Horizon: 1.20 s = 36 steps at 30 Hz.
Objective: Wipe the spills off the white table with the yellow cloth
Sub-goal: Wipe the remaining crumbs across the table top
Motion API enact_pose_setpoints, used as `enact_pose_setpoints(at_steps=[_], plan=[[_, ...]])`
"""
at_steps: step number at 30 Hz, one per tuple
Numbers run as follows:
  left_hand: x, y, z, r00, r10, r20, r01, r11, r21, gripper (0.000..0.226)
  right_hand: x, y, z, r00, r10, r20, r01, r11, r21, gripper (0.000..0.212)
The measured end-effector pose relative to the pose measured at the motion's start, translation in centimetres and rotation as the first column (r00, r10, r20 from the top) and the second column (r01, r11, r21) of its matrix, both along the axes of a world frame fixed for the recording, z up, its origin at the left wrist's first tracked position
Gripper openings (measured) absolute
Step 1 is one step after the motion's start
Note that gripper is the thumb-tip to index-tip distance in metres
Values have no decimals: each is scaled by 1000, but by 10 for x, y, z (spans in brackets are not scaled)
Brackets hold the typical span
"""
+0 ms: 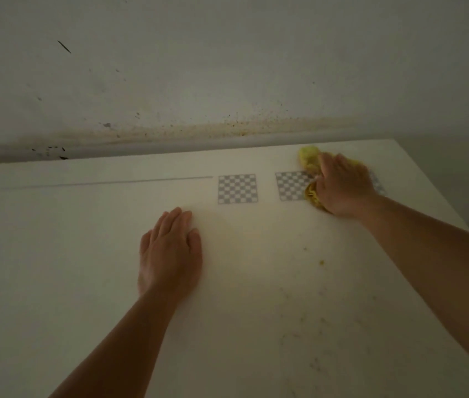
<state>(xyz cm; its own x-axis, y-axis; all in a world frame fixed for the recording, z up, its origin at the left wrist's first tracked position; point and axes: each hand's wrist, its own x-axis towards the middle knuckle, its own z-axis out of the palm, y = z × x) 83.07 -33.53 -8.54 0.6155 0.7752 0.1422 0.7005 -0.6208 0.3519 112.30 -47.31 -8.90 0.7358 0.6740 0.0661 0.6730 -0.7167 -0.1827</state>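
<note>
My right hand (pixel 342 186) presses the crumpled yellow cloth (pixel 309 159) onto the white table (pixel 84 254) near its far right corner. The cloth sticks out past my fingers toward the wall and under my palm on the left. My left hand (pixel 170 251) lies flat on the table's middle, palm down, fingers close together, holding nothing. Small yellowish spill spots (pixel 321 262) and faint specks dot the table on the near right, beneath my right forearm.
Two grey checkerboard markers (pixel 237 188) (pixel 292 185) are printed on the table beside the cloth; a third is mostly hidden by my right hand. A stained wall (pixel 227 81) rises right behind the table. The table's right edge (pixel 440 196) drops off to a dark floor.
</note>
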Motion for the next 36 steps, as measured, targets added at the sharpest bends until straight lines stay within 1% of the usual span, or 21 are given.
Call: enact_pose_setpoints(at_steps=[2,4,5,6,8,9,11,12,14,15,18,19,22,24,28,30,33,36], plan=[[0,-1,0,1000,1,14,-1,1000,7,46,4,-13,4,998,-46,45,49,996,-69,49],[0,-3,0,1000,-1,20,0,1000,20,46,2,-12,10,997,-74,29,76,995,-70,48],[1,-3,0,1000,0,23,-1,1000,23,46,2,-9,12,997,-78,0,78,997,-24,47],[2,-3,1,1000,3,25,-3,1000,24,46,1,-7,16,995,-80,-66,84,995,58,45],[2,-2,0,1000,4,23,-5,1000,27,46,-4,-8,18,964,-45,-263,107,968,228,38],[3,-2,0,1000,6,29,-7,1000,27,45,-8,-11,17,949,-3,-315,94,957,273,34],[3,-3,0,999,9,47,-11,999,37,44,-18,-17,15,950,65,-306,26,958,284,25],[2,-5,0,998,12,55,-15,998,54,42,-25,-19,15,949,101,-300,-10,957,288,28],[1,-8,2,998,19,64,-24,996,88,38,-41,-23,16,932,170,-320,-80,958,275,40],[1,-10,3,998,22,67,-27,996,82,37,-49,-25,16,918,212,-334,-125,956,265,43],[-2,-13,6,999,7,51,-8,1000,21,36,-82,-34,15,859,370,-353,-276,917,289,33],[-2,-13,7,999,-6,41,6,1000,5,36,-92,-37,15,840,409,-357,-311,901,303,32],[-18,-29,11,999,-27,30,28,999,-40,36,-131,-53,17,784,504,-361,-401,857,324,38],[-34,-47,12,998,-36,53,39,998,-51,35,-156,-65,17,749,554,-363,-441,826,350,38],[-78,-85,14,995,-24,92,31,996,-84,32,-212,-97,16,686,624,-374,-478,774,415,28],[-103,-104,16,995,-25,95,34,994,-101,31,-241,-116,16,658,652,-377,-506,754,419,26],[-135,-128,18,995,-30,94,41,992,-115,32,-282,-145,15,620,677,-397,-524,733,433,25],[-167,-155,21,994,-38,102,51,990,-130,32,-322,-182,14,602,694,-396,-544,719,433,28]])
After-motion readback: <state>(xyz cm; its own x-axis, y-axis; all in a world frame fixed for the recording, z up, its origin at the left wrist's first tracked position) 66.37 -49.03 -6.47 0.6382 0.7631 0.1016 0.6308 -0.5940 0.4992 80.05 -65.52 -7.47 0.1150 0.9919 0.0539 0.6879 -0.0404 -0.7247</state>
